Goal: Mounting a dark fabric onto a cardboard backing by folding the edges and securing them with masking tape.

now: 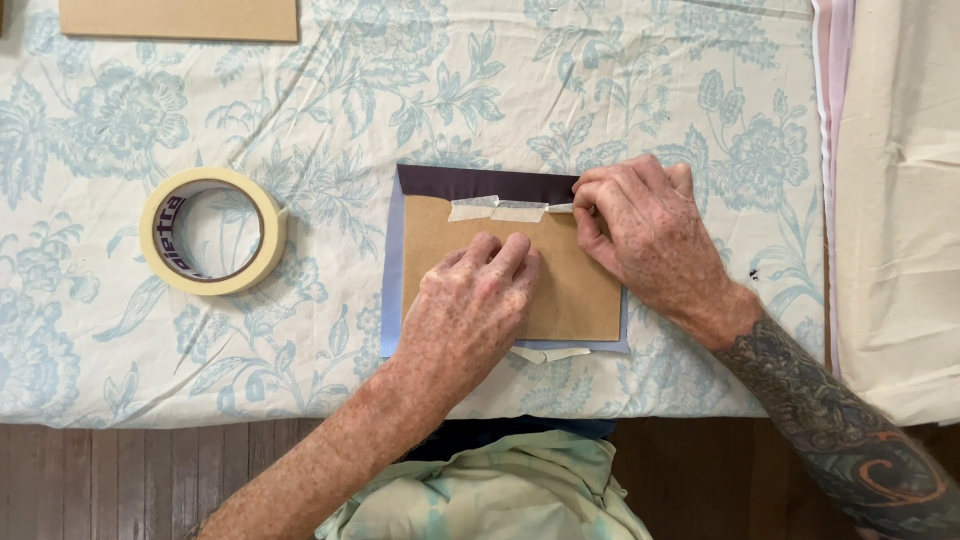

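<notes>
A brown cardboard rectangle (575, 285) lies on a pale blue sheet (391, 290) whose dark purple top edge (480, 183) is folded over the card. Strips of masking tape (497, 210) hold that fold down. My left hand (470, 310) lies flat on the cardboard with the fingers curled, pressing it. My right hand (645, 235) rests at the card's upper right corner, fingertips pinching and pressing the end of a tape strip at the fold. Another tape piece (550, 354) pokes out under the card's lower edge.
A roll of masking tape (213, 231) lies to the left on the floral tablecloth (330, 90). A second cardboard piece (180, 19) sits at the top left. Plain cream fabric (895, 200) covers the right side. The table's front edge and a wooden floor run below.
</notes>
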